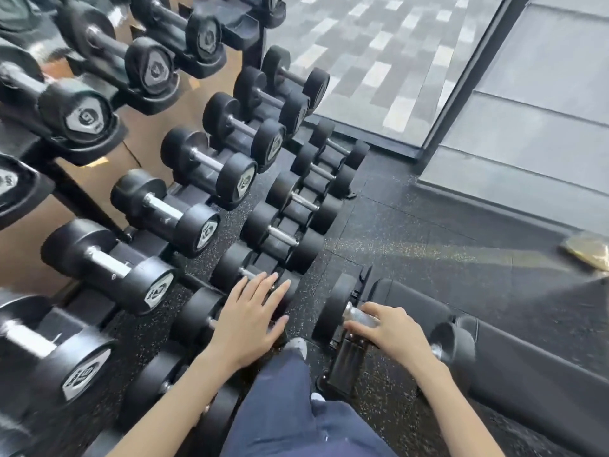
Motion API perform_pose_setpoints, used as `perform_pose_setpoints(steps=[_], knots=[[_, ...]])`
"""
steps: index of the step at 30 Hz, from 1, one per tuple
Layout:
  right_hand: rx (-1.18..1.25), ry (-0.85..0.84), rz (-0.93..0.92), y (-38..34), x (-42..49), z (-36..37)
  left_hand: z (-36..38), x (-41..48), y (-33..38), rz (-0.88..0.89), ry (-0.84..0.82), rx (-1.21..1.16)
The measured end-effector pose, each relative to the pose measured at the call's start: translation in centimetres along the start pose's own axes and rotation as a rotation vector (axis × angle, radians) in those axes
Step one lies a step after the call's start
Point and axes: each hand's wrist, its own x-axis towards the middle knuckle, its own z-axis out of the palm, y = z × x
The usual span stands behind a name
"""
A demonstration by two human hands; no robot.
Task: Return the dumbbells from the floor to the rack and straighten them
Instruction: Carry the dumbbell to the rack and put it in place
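I have only one view, from the wide-angle camera worn on my head. It looks forward and steeply down, from close above. The rack (89, 209) runs slantwise along the left side, the floor (412, 232) fills the middle and right, and the edges of the view bend a little.

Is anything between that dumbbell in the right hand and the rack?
Only the person's own left hand, spread over the bottom row of the rack, and a shoe on the floor between dumbbell and rack.
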Motion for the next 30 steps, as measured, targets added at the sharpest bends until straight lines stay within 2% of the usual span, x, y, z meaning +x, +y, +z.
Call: perform_pose_setpoints(steps=[17,21,30], knots=[[0.004,0.045,0.040,-3.2,22.2,-11.1,-0.5,26.3,-8.5,0.056,0.023,-0.018],[0.040,0.068,0.042,-3.8,25.3,-13.2,-0.4,30.0,-9.6,0.077,-0.020,-0.009],[0.068,0.105,0.050,-3.2,31.7,-17.3,-0.6,36.3,-11.1,0.091,0.022,-0.019]])
